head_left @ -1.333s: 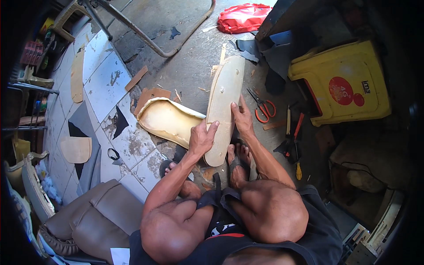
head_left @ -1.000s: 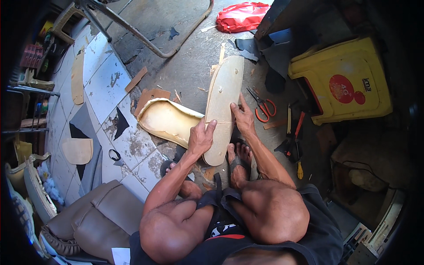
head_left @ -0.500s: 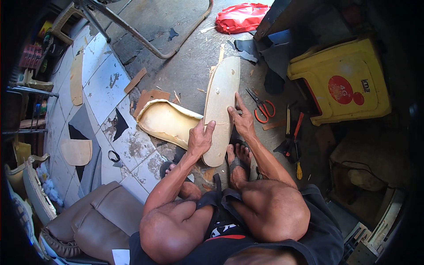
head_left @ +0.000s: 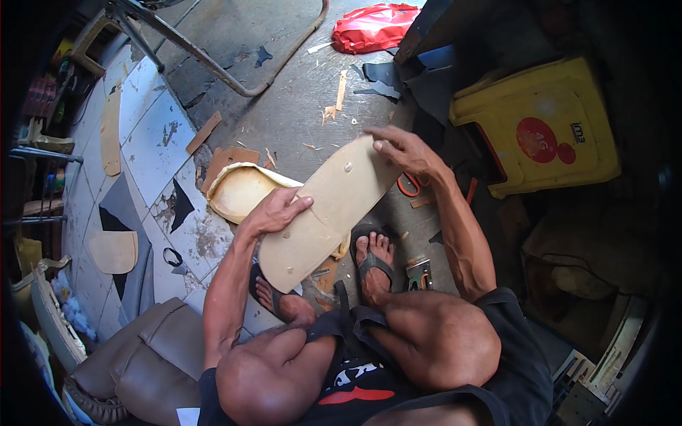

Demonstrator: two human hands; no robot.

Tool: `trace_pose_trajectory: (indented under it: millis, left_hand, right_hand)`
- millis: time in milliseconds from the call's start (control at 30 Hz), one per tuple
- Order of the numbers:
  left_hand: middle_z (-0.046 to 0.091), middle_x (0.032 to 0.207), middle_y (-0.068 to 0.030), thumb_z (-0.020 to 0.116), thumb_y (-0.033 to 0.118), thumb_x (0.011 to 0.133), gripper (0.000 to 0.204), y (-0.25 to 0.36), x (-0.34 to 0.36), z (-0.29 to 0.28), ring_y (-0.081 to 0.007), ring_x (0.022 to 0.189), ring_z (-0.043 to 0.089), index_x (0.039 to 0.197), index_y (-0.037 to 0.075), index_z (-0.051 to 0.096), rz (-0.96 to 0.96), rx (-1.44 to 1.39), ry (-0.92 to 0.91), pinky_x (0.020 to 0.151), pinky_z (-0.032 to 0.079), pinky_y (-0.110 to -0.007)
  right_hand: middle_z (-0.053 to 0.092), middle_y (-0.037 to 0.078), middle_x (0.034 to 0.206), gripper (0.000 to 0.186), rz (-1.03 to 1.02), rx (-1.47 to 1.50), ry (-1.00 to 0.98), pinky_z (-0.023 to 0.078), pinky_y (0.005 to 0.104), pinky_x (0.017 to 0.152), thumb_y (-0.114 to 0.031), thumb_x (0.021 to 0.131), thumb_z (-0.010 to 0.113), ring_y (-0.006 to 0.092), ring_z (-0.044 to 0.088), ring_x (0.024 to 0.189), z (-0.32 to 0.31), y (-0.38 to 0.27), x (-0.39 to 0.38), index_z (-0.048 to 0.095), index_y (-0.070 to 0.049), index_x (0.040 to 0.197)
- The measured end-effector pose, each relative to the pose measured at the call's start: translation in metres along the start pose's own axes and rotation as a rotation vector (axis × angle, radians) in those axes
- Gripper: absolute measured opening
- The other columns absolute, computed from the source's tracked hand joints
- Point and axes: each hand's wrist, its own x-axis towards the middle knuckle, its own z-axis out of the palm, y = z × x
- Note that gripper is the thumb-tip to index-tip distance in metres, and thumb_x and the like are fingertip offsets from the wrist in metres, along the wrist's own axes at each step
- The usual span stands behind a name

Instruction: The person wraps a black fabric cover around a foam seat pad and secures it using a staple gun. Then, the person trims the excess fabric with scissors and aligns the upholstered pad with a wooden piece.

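Observation:
A long pale board (head_left: pixel 330 202) with rounded ends and small round knobs lies slanted in front of me, above my feet. My left hand (head_left: pixel 277 211) is closed on its left edge, thumb on the top face. At the far right end my right hand (head_left: pixel 408 153) grips the board, its index finger stretched along the end and slightly blurred. Under the board rests a cream, hollow padded shell (head_left: pixel 245 190), partly hidden. Orange-handled scissors (head_left: pixel 410 186) show beyond the right edge, mostly covered by the board and my right hand. A staple gun (head_left: pixel 419 274) lies beside my right foot.
A yellow plastic stool (head_left: pixel 543 131) lies on its side at right. A red plastic bag (head_left: pixel 373 28) is at the far side, near a metal tube frame (head_left: pixel 206 57). Brown cushioned upholstery (head_left: pixel 160 348) stands at lower left. Scraps (head_left: pixel 114 252) litter the tiles.
The board has swung from nearly upright to a slant, its far end to the right and near end to the left. My left hand moved left; my right hand shifted to the far end.

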Motion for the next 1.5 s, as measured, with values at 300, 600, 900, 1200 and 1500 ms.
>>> trace_pose_trajectory:
  millis: [300,600,900,1200,1500]
  left_hand:
    - [0.075,0.117,-0.0179,0.057,0.036,0.105,0.049,-0.037,0.000,-0.007,-0.0288,0.104,0.072,0.143,0.005,0.060,-0.059,0.226,-0.168,0.095,0.053,-0.041]
    - [0.074,0.109,-0.0232,0.065,0.040,0.098,0.044,-0.024,0.023,-0.009,-0.0401,0.106,0.070,0.123,0.003,0.065,-0.148,0.625,0.151,0.091,0.053,-0.051]
    - [0.060,0.135,-0.0201,0.080,0.035,0.086,0.061,-0.078,0.017,0.003,-0.0378,0.128,0.054,0.135,0.004,0.060,0.165,0.563,0.708,0.111,0.041,-0.048]
    - [0.040,0.155,-0.0193,0.088,0.041,0.075,0.091,-0.119,-0.034,0.025,-0.0408,0.148,0.030,0.155,0.022,0.049,-0.081,0.648,0.688,0.122,0.016,-0.068]
    - [0.042,0.150,-0.0186,0.086,0.040,0.078,0.085,-0.125,-0.027,0.027,-0.0389,0.142,0.034,0.153,0.019,0.051,-0.065,0.618,0.720,0.122,0.014,-0.065]
  right_hand:
    - [0.076,0.006,0.114,0.039,0.368,0.425,-0.001,0.050,0.0304,0.097,-0.035,0.100,0.071,0.0156,0.066,0.106,0.078,0.037,-0.056,0.075,-0.006,0.126]
    - [0.077,0.008,0.110,0.042,0.455,0.391,0.153,0.051,0.0299,0.093,-0.035,0.098,0.073,0.0149,0.067,0.102,0.103,0.067,-0.048,0.075,-0.003,0.125]
    - [0.076,0.011,0.119,0.040,0.406,0.312,0.261,0.051,0.0313,0.098,-0.030,0.098,0.071,0.0189,0.069,0.111,0.130,0.087,-0.042,0.073,-0.004,0.129]
    - [0.066,0.012,0.098,0.042,0.348,-0.190,0.395,0.051,0.0387,0.084,-0.041,0.095,0.073,0.0291,0.065,0.092,0.149,0.071,-0.052,0.075,-0.017,0.129]
    - [0.061,0.014,0.109,0.047,0.189,-0.442,0.395,0.043,0.0448,0.097,-0.045,0.094,0.073,0.0319,0.054,0.105,0.162,0.069,-0.046,0.072,-0.019,0.134]
